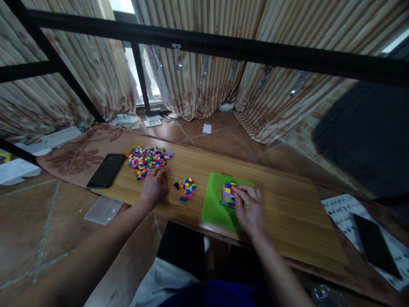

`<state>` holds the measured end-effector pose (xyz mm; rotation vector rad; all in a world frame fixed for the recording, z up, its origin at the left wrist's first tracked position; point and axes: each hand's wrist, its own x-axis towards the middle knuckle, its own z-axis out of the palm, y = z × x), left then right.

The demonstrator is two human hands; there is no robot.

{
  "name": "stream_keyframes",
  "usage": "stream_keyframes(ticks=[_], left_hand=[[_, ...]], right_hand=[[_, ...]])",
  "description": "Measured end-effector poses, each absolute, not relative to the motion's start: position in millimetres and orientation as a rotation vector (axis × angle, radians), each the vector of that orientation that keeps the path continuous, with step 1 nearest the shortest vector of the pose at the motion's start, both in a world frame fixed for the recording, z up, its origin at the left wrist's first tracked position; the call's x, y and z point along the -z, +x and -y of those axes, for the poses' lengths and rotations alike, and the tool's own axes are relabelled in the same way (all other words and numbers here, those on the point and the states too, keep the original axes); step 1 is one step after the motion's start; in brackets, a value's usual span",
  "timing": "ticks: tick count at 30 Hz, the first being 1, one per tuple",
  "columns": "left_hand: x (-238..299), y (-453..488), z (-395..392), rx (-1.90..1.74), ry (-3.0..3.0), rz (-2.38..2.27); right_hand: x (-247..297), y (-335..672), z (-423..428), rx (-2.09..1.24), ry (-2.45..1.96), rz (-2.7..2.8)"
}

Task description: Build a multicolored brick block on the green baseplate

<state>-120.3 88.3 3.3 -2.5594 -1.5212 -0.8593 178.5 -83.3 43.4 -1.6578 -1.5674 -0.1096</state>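
My right hand [251, 207] reaches over a small stepped block of colourful toy bricks [227, 196], its thumb and forefinger pinched at the top right edge. A small reddish brick seems to be at the fingertips, partly covered by them. The brick build stands on a green studded baseplate [213, 194]. My left hand [155, 186] rests on the board with curled fingers, against the near side of a large heap of mixed toy bricks [148, 158]. Whatever those fingers hold, if anything, is hidden. Between the hands lies a smaller group of loose bricks [186, 185].
A black phone [107, 170] lies left of the heap on the wooden board [287, 213]. Another dark phone-like slab [377, 245] sits on a printed sheet [340, 205] at right. Below the board's left edge is a clear plastic box [104, 209]. A black metal bar [217, 40] crosses ahead.
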Motion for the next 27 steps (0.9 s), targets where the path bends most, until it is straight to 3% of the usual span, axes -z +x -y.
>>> stream_keyframes(ticks=[27], left_hand=[[-5, -120, -87, 0.852, -2.574, 1.543]], right_hand=[[-66, 173, 89, 0.121, -1.661, 1.418]])
